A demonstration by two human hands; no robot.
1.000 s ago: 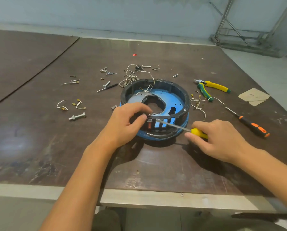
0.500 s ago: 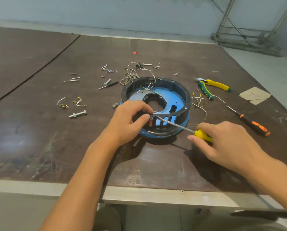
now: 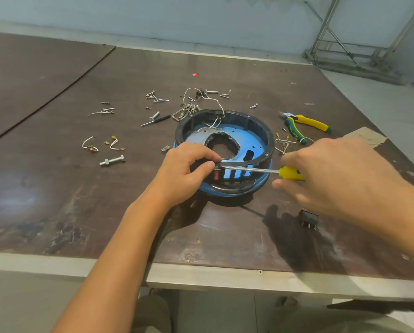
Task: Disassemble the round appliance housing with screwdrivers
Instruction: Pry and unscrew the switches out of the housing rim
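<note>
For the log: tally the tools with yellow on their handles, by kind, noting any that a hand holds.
Screwdriver: 1, held in the right hand
Pliers: 1, lying on the table
Total: 2

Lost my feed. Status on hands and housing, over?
Left hand gripping housing at near rim. Right hand holding screwdriver, tip at rim by left thumb. Loose switch lying near right wrist; nothing blocking.
</note>
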